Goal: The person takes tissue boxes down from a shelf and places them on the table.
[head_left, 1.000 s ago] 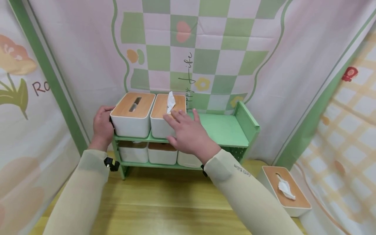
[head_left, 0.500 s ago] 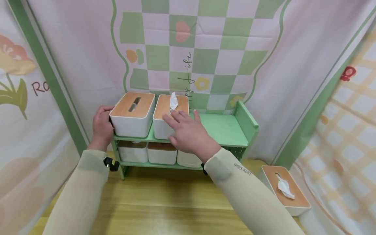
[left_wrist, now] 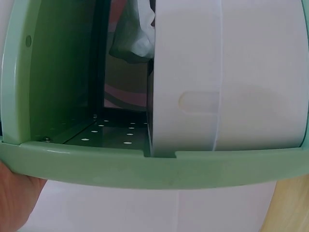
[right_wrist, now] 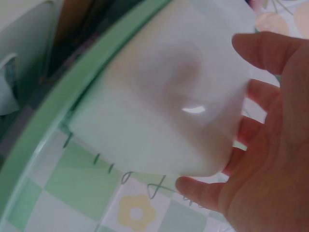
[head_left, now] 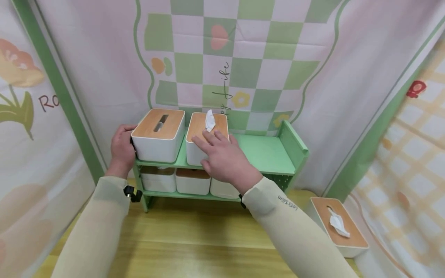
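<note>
A white tissue box with a wood-look lid and a white tissue standing up from its slot [head_left: 209, 123] sits on the green shelf's [head_left: 265, 152] upper level. My right hand [head_left: 227, 160] lies over this box's front right part, fingers spread and touching the lid. In the right wrist view the thumb and fingertips [right_wrist: 205, 192] reach past the box's edges. A second tissue box [head_left: 158, 141] stands at the left end, its slot without a standing tissue. My left hand [head_left: 122, 148] holds the shelf's left side beside that box; its fingertips are mostly hidden.
Several more tissue boxes [head_left: 192, 185] stand on the lower level. Another tissue box [head_left: 337, 227] with a tissue pulled out is on the floor at the right. Printed curtains [head_left: 368, 77] surround the shelf. Bare wood-look floor [head_left: 194, 239] lies in front.
The tissue box under my right hand has slid a little to the right, widening the gap to the left box. My left hand stays where it was.
</note>
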Tool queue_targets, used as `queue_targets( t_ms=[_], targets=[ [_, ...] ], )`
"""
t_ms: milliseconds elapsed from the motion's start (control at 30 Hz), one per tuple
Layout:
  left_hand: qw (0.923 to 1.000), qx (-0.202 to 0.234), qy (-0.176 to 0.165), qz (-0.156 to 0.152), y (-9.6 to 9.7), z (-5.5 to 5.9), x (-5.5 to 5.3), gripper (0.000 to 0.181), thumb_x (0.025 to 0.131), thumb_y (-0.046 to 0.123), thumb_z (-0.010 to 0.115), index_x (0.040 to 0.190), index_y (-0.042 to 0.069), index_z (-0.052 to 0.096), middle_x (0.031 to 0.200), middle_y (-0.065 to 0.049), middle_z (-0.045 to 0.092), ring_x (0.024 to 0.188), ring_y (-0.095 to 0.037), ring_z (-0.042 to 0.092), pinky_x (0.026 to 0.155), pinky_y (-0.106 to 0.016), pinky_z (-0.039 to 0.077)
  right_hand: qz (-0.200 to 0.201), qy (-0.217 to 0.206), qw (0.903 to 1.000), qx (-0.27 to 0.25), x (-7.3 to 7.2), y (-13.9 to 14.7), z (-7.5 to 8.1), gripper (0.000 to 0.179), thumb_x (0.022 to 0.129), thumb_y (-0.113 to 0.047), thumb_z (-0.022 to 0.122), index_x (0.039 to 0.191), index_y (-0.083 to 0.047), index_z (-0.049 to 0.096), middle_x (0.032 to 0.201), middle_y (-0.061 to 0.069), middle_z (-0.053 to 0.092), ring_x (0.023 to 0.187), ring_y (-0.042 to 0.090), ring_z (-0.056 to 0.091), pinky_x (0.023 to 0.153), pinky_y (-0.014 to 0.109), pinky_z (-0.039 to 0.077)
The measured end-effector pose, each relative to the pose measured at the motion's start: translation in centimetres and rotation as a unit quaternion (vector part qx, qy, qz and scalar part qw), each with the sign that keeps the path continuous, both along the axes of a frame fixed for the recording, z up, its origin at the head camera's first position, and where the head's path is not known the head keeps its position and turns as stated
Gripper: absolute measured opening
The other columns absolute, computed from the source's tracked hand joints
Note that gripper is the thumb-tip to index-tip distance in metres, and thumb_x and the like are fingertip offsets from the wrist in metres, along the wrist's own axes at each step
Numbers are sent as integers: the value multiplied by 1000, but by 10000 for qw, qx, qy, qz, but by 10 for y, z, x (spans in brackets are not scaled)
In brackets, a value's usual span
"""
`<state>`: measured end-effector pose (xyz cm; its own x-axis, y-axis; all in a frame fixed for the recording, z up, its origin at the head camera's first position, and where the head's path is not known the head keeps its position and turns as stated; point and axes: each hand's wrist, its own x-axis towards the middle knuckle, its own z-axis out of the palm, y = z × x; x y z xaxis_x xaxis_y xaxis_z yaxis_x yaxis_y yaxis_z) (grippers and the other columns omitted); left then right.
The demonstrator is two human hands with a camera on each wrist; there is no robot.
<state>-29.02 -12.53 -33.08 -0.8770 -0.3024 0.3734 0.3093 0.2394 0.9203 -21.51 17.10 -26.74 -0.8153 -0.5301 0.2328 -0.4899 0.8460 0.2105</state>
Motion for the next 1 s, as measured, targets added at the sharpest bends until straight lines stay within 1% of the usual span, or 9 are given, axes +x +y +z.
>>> queue_targets(
  t_ms=[67,200,267,433,500,667,800,900,1000],
  targets=[
    [10000,-23,-12,10,0,1,1,44,101,20,24,126,5,58,137,-14,56,127,-30,50,104,-43,40,36,-19,10000,-85,0,1,-2,62,99,-32,51,157,-32,30,159,4,31,144,32,28,106,63,30],
    [10000,-19,-80,-29,-1,1,1,45,101,20,23,126,6,58,137,-14,56,127,-30,50,103,-43,40,-12,13,9999,-171,1,6,-4,62,98,-32,52,156,-33,32,159,4,32,143,33,29,104,63,33],
    [9999,12,-105,-35,-2,0,1,45,101,20,24,126,6,58,137,-14,56,127,-29,50,103,-42,41,-16,56,9999,-159,2,9,-4,62,97,-31,51,156,-33,32,158,4,33,143,33,30,105,64,30],
    [9999,42,-136,-62,-1,-1,0,45,101,21,23,126,7,58,137,-14,56,126,-29,51,102,-42,41,-23,119,9998,-172,4,20,-5,62,97,-30,51,156,-32,33,158,5,34,143,33,31,112,64,15],
    [9999,23,-112,-70,-1,-1,0,45,101,20,23,126,6,58,136,-15,56,126,-30,50,102,-43,41,-14,95,9997,-230,4,24,-5,62,97,-29,51,156,-32,34,158,5,34,143,33,31,113,63,13],
    [9999,-19,-96,-37,-1,-1,1,45,101,21,24,126,6,58,138,-14,55,128,-30,48,105,-44,39,-88,120,9994,-325,5,30,-4,60,96,-29,53,154,-31,37,157,6,36,142,34,33,112,65,15],
    [9999,-23,-139,-11,-2,1,2,46,101,22,23,127,6,58,140,-13,54,129,-29,47,105,-45,38,-52,170,9992,-356,3,26,-5,61,96,-31,53,154,-32,35,159,5,32,142,36,30,110,67,15],
    [9998,-36,-184,9,-3,1,2,47,101,22,23,127,6,58,139,-12,54,129,-29,48,105,-45,38,0,240,9993,-300,1,23,-8,62,96,-32,52,155,-33,33,160,5,31,142,38,29,109,66,19],
    [9998,-21,-194,-12,-2,1,2,46,100,21,23,127,6,58,138,-13,55,127,-29,49,104,-44,39,-48,326,9992,-218,0,23,-9,62,96,-32,52,155,-32,34,159,5,33,141,38,30,108,63,25]
  ],
)
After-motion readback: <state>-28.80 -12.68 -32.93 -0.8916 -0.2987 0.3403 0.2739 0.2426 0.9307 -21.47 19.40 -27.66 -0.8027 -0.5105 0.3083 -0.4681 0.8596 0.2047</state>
